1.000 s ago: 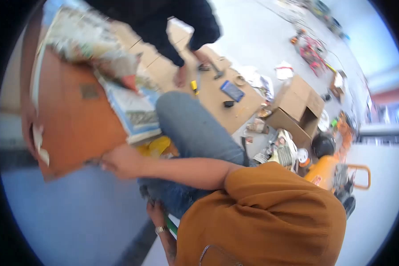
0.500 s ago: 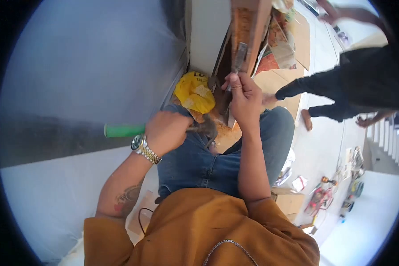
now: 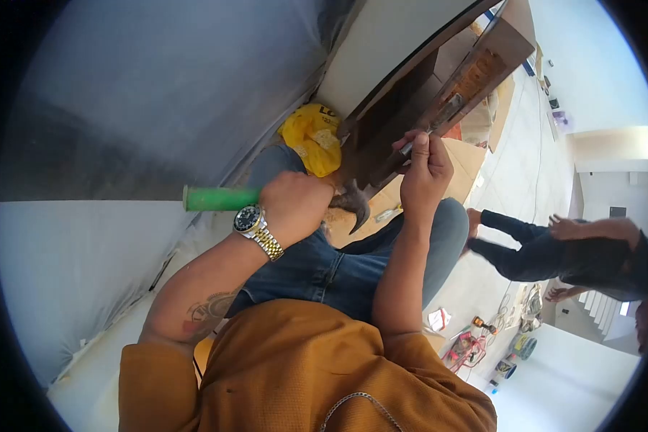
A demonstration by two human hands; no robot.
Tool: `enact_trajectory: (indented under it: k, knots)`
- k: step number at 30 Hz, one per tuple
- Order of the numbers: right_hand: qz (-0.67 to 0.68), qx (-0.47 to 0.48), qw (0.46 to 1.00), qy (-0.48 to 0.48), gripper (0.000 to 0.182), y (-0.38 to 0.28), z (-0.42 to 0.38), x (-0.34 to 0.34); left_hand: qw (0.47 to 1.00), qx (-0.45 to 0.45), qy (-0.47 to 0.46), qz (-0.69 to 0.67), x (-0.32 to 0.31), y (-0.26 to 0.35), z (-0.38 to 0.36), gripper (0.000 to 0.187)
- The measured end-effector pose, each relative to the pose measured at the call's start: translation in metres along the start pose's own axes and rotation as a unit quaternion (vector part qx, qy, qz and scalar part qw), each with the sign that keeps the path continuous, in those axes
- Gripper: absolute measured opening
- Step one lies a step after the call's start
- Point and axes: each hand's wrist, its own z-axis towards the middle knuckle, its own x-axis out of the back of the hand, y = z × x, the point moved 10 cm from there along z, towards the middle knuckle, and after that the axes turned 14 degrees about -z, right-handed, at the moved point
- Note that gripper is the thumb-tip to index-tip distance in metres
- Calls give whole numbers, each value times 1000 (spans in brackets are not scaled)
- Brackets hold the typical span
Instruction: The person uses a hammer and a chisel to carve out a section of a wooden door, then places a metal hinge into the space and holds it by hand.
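My left hand (image 3: 299, 209), with a watch on its wrist, is wrapped round a claw hammer (image 3: 354, 206). Its green handle (image 3: 219, 199) sticks out to the left, and its dark head is above my lap. In my right hand (image 3: 426, 173) a chisel (image 3: 450, 109) is pinched between thumb and fingers. The chisel's blade lies along the narrow edge of a brown wooden door (image 3: 515, 39), at a rough cut recess (image 3: 479, 72). The hammer head is apart from the chisel.
A yellow bag (image 3: 313, 140) lies beside the door's foot. Cardboard (image 3: 462, 164) covers part of the floor. Plastic sheeting (image 3: 158, 93) hangs at left. Another person (image 3: 590, 252) stands at right. A power drill (image 3: 484, 325) and red cords (image 3: 464, 351) lie on the floor.
My view has turned, so the door now slants to the upper right. The hammer head has come slightly right. The other person appears lower in view, with arms in a different pose.
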Motion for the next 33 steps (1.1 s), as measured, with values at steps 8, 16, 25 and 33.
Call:
enact_trajectory:
  k: [8,16,25,33]
  knots:
    - [-3,-3,1000,3,28,3,1,1,999,-36,15,10,13,10,-3,16]
    - [18,-11,1000,4,25,6,3,-10,999,-29,13,-13,3,-6,17,15]
    - [20,-11,1000,-1,24,6,4,-8,996,-58,51,-35,16,7,13,15]
    - [7,10,1000,2,26,4,5,-6,998,-29,59,-19,31,2,22,14]
